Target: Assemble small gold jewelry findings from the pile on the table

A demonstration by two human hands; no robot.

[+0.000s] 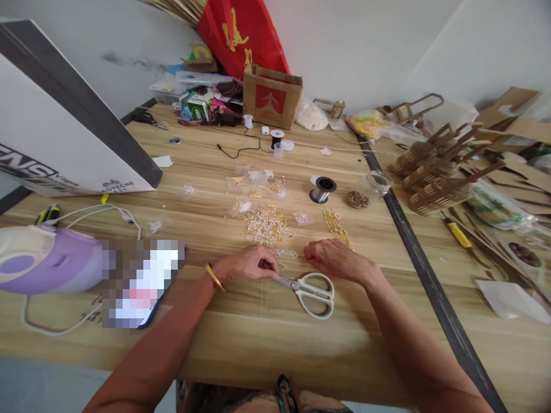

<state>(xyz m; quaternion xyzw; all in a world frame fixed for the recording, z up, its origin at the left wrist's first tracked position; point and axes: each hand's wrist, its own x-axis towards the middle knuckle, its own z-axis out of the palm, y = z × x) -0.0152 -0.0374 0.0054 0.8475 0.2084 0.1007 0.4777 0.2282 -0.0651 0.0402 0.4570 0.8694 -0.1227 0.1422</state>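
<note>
My left hand (pixel 249 263), with a gold bangle (pixel 215 277) at the wrist, is closed in a pinch by the tips of the scissors (pixel 315 295). What the pinch holds is too small to make out. My right hand (pixel 333 256) rests on the table with its fingers curled in, and anything inside them is hidden. Between the two hands lies a short silvery chain of small beads or rings (pixel 286 253). Just beyond is a heap of gold and silver jewellery findings (pixel 266 225). Gold chains (pixel 336 223) lie behind my right hand.
Behind the heap are small plastic bags (pixel 253 182), a wire spool (pixel 322 189), dark beads (pixel 359 199) and a clear jar (pixel 379 182). A phone (pixel 146 284) and a purple-white bottle (pixel 55 259) stand left. Small woven baskets (pixel 434 172) and a yellow-handled tool (pixel 458 232) are at right.
</note>
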